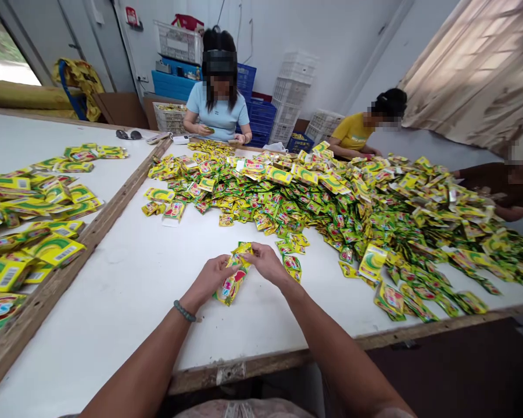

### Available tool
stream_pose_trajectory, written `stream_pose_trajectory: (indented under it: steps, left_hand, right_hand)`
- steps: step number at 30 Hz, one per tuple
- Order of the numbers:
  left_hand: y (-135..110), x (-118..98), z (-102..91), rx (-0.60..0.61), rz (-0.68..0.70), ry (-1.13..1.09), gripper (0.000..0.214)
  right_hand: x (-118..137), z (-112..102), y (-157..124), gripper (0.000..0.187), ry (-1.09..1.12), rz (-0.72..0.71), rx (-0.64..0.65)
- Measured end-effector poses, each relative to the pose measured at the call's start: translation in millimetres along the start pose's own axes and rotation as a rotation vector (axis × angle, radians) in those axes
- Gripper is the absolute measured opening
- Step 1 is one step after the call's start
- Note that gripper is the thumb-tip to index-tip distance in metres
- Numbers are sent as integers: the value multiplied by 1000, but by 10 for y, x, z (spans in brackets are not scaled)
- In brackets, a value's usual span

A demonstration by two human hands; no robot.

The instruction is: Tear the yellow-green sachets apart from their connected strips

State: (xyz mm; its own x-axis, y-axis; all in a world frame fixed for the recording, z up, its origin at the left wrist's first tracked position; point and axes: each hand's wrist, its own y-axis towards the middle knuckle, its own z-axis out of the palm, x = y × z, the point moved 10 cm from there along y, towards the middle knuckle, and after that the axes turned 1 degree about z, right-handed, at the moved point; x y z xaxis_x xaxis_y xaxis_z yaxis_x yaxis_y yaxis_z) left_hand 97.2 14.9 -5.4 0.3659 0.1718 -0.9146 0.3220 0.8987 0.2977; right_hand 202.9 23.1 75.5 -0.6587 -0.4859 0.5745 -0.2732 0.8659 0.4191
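Note:
My left hand [211,278] is closed round a small stack of yellow-green sachets [233,278], held just above the white table [126,290]. My right hand [265,261] pinches the top end of the same stack with fingers and thumb. A green bead bracelet [184,312] sits on my left wrist. A few loose sachets [293,264] lie right of my right hand. A big heap of the same sachets [353,203] spreads across the table beyond my hands.
Stacked sachet bundles [39,232] lie on a second table at the left, past a wooden edge strip [82,238]. Two people sit at the far side, a third at the right edge. Plastic crates [287,93] stand against the back wall.

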Motion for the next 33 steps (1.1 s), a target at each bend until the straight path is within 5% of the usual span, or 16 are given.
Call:
stream_pose_trajectory:
  steps: [7, 12, 15, 19, 25, 29, 33]
  left_hand:
    - [7, 32, 74, 85, 4, 72, 31]
    - [28, 164, 2, 48, -86, 55, 28]
    - [44, 257, -88, -20, -183, -25, 29]
    - [49, 275, -196, -96, -230, -96, 31]
    - [45, 143, -249, -110, -158, -106, 38]
    - [56, 132, -222, -75, -134, -97, 44]
    - [53, 158, -267, -94, -139, -43, 43]
  right_hand:
    - [27, 127, -49, 19, -178, -28, 212]
    - [-160, 264, -75, 18, 8, 80, 211]
    - [-267, 195, 19, 27, 72, 89, 123]
    - [-336, -120, 264, 29, -248, 65, -169]
    - [-477, 78, 389, 21, -575, 127, -86]
    - [-615, 5, 264, 38, -508, 201, -110]
    - [-587, -134, 195, 15, -258, 138, -98]
